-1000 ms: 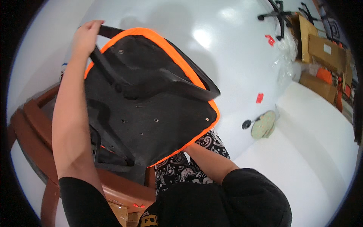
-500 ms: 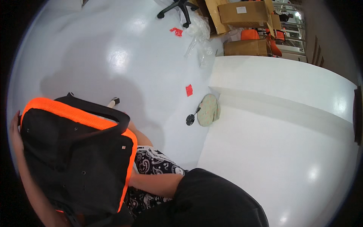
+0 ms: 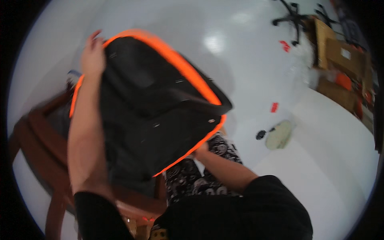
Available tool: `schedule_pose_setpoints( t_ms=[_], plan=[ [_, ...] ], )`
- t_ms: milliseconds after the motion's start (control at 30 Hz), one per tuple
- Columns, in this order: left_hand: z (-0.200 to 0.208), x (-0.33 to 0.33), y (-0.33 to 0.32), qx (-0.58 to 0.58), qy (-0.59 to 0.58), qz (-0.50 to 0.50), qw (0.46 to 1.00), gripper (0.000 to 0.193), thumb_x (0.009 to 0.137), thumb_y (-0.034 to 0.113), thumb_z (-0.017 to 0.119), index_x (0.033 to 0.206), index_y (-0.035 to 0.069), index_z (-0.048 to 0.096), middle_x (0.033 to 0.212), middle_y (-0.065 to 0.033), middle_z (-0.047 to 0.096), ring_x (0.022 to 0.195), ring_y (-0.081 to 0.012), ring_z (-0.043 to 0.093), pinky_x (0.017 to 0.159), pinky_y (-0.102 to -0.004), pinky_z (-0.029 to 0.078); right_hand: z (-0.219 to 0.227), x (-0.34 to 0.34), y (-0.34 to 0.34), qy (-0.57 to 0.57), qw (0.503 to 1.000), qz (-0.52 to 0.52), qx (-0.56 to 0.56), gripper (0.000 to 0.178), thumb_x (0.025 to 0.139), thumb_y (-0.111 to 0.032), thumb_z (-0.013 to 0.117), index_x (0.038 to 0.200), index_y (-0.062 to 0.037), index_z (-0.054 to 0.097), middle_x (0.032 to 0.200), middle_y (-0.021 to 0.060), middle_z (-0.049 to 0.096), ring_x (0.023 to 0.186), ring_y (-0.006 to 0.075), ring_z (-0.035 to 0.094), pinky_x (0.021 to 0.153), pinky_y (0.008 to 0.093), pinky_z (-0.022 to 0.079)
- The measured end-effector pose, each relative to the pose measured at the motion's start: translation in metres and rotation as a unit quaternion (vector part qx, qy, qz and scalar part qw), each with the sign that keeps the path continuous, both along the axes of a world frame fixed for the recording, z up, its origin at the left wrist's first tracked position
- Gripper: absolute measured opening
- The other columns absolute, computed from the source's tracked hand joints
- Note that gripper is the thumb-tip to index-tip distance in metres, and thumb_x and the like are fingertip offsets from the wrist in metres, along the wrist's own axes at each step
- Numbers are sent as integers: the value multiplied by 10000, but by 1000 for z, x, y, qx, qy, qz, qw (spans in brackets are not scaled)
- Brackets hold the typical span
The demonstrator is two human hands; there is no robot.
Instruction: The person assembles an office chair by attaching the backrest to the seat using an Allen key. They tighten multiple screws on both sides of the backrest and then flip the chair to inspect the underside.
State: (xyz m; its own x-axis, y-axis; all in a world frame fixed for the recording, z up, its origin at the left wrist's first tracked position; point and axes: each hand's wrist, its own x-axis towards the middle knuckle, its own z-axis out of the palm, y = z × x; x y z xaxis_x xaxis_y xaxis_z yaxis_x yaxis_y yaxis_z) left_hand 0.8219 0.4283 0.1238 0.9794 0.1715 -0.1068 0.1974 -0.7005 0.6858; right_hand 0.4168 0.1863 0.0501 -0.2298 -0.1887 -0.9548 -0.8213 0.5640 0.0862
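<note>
A large black bag with bright orange trim (image 3: 154, 108) is held up in front of me, its black straps across the middle. My left hand (image 3: 93, 56) grips its upper left edge, arm stretched up along the bag's side. My right hand (image 3: 200, 151) holds the lower right edge, mostly hidden behind the bag. The picture is blurred by motion.
A reddish-brown wooden chair (image 3: 36, 136) stands below the bag at the left. On the glossy white floor lie a round beige object (image 3: 279, 134), a small black item (image 3: 261, 134) and red marks (image 3: 274, 107). Cardboard boxes (image 3: 340, 60) and an office chair base (image 3: 294, 18) sit at the far right.
The view swung left again, bringing the wooden chair into sight. The bag went from low at my left to raised in front of me, my left hand at its top edge.
</note>
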Motion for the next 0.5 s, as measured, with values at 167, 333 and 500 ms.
schedule_pose_setpoints(
  t_ms=[167, 333, 500],
  plan=[
    [52, -52, -17, 220, -181, -24, 958, 434, 885, 291, 539, 1249, 55, 521, 1226, -157, 555, 1181, -337, 468, 1019, -427, 319, 57, 35, -89, -93, 994, -14, -59, 246, 887, -342, 515, 765, -128, 514, 540, -13, 364, 399, 124, 338, 356, 275, 282],
    [87, -205, 72, 186, -172, 130, 959, 451, 882, 227, 555, 1265, -2, 493, 1263, -173, 520, 1219, -316, 433, 1053, -406, 276, 117, 130, -131, -365, 871, 267, -190, 274, 985, -313, 468, 1050, -73, 584, 593, -48, 409, 495, 41, 384, 430, 195, 309],
    [68, -365, 144, -24, 86, 421, 903, 511, 976, 373, 398, 1323, 3, 455, 1350, -148, 456, 1257, -263, 407, 1067, -358, 271, 84, 246, -121, -443, 734, 490, -157, 228, 952, -273, 533, 983, -80, 651, 621, -49, 453, 505, 31, 387, 454, 196, 310]
  ],
)
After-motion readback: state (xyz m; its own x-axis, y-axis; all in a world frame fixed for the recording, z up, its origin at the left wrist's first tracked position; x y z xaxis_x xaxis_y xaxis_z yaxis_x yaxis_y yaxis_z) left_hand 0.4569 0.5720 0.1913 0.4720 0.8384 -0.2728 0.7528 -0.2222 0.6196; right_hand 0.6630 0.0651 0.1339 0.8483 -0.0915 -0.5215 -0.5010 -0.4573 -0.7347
